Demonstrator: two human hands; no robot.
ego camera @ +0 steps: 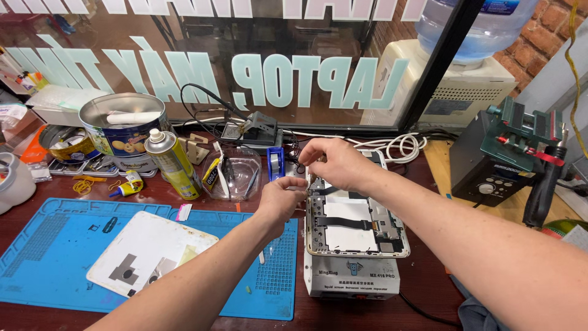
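Observation:
An opened tablet (355,227) with its back off lies on a white heating box (352,277), showing metal shields and a black flex cable. My left hand (280,199) hovers at the tablet's upper left edge, fingers pinched; whether anything is in them I cannot tell. My right hand (334,162) is above the tablet's top edge, fingertips closed on something small and thin that is too small to identify. A white tablet back cover (150,251) lies on the blue work mat (55,257) to the left.
A yellow spray can (173,164), a round biscuit tin (124,125), a clear tool holder (233,175), a small glue tube (125,188) and white cables (398,146) crowd the desk's back. A black soldering station (496,168) stands at right. A glass window is behind.

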